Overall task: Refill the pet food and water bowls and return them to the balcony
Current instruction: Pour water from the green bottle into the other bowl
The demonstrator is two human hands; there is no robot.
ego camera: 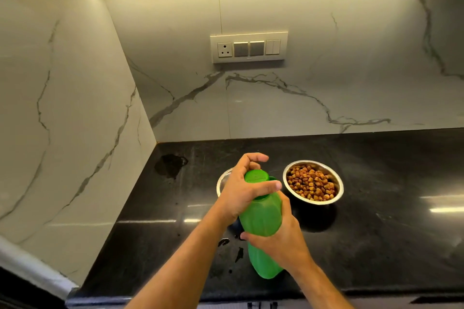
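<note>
A green plastic bottle (262, 218) is held tilted above the black counter (376, 208). My right hand (283, 236) grips its body from the right. My left hand (241, 188) curls round the bottle's green cap (256, 175). A steel bowl (336, 192) full of brown kibble (311, 185) stands to the right of the bottle. A second steel bowl (222, 182) sits behind my left hand, mostly hidden, so its contents cannot be seen.
Marble walls close the counter at the left and back, forming a corner. A switch panel (248, 47) hangs on the back wall. A wet patch (170, 165) lies near the corner, and small dark drops (236, 251) lie near the bottle's base.
</note>
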